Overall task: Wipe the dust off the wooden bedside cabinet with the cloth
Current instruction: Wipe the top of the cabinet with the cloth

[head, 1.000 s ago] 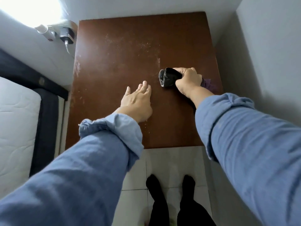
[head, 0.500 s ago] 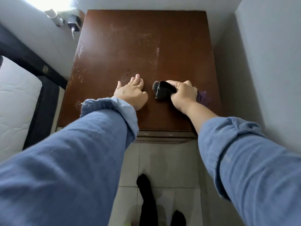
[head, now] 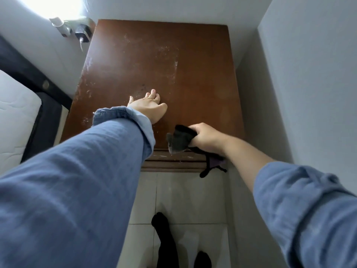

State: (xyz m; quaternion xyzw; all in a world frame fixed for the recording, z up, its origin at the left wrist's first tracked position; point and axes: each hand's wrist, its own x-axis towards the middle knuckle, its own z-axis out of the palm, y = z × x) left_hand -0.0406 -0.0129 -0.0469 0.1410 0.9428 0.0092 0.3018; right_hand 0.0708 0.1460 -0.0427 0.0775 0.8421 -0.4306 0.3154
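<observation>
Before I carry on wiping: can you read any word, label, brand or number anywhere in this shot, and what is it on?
None: no readable text anywhere.
Charger at the wall: no marking can be made out.
Cabinet top: only dust streaks, no label.
Cloth in the right hand: plain dark, no tag visible.

White walls (head: 309, 74) at three o'clock; pale tiles (head: 189, 200) at six; mattress (head: 13, 117) at nine; glare at eleven.
</observation>
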